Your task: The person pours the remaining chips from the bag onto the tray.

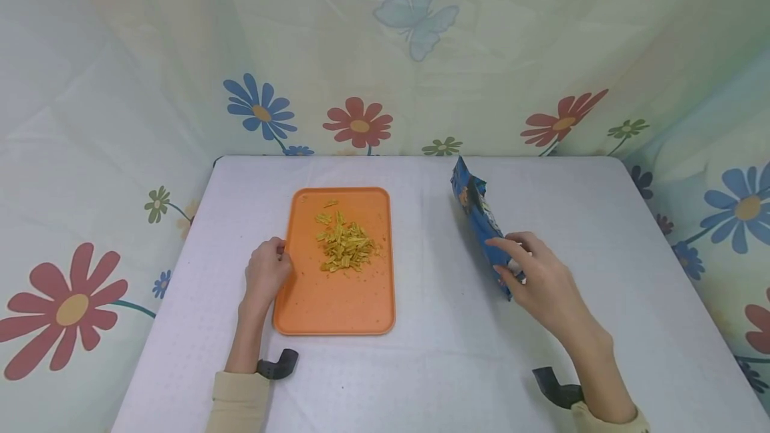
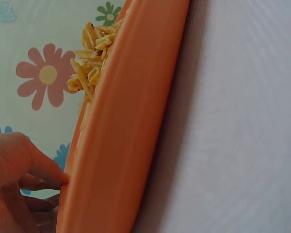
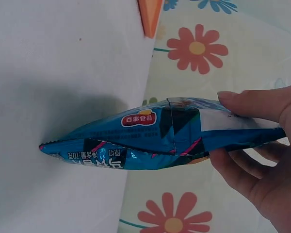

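Observation:
An orange tray [image 1: 337,303] lies on the left part of the table, with a heap of yellow crinkled chips [image 1: 345,246] on it. My left hand [image 1: 267,270] pinches the tray's left rim; in the left wrist view a fingertip presses on the edge and the other fingers are curled. To the right, a blue snack bag [image 1: 478,219] stands on edge, slanting away from me. My right hand [image 1: 544,286] grips its near end, and in the right wrist view thumb and fingers [image 3: 242,177] lie on opposite sides of the bag. The bag's opening does not show.
A white cloth covers the table [image 1: 433,379]. Behind it and at both sides hangs a curtain [image 1: 481,72] printed with flowers and a butterfly. A dark curved wrist mount [image 1: 279,364] sits at my left cuff, and a similar mount [image 1: 556,389] at the right.

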Available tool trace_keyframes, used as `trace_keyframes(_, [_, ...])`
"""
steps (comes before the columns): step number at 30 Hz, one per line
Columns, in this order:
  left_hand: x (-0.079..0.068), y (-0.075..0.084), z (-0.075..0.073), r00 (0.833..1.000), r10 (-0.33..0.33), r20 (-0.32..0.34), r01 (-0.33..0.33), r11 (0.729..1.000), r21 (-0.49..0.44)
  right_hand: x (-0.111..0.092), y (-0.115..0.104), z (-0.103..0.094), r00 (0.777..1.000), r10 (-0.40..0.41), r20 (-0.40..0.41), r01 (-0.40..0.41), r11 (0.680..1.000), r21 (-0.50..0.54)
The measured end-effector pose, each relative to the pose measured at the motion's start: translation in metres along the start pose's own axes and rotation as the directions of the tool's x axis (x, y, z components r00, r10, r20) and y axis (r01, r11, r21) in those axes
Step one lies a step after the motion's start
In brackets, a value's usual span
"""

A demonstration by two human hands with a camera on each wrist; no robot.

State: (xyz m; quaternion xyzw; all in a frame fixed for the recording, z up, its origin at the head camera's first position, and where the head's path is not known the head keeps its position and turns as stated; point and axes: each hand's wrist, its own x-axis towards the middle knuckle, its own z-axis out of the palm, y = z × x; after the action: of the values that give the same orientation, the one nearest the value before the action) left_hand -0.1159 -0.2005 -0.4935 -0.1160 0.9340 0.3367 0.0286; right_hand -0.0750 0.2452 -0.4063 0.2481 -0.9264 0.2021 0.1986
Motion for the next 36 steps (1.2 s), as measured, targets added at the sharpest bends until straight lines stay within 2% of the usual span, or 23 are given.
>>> trace_keyframes(12, [0.002,0.000,0.001,1.000,0.008,-0.001,-0.008,1.000,0.000,0.005,-0.007,0.016,0.995,-0.068,0.067,0.063,0.996,0.066])
trace_keyframes(19, [0.002,-0.001,0.002,1.000,0.018,-0.002,-0.018,1.000,0.000,0.008,-0.013,0.026,0.984,-0.110,0.142,0.090,0.987,0.135])
trace_keyframes(28, [0.001,-0.001,0.003,1.000,0.029,-0.004,-0.029,1.000,0.001,0.009,-0.018,0.042,0.962,-0.053,0.268,0.003,0.983,0.182])
trace_keyframes(32, [0.001,-0.001,0.002,1.000,0.027,-0.005,-0.027,1.000,0.000,0.010,-0.019,0.049,0.938,-0.001,0.347,-0.066,0.981,0.183])
trace_keyframes(36, [0.001,-0.003,0.001,1.000,0.022,-0.003,-0.022,1.000,-0.002,0.011,-0.020,0.058,0.913,0.023,0.406,-0.103,0.979,0.176])
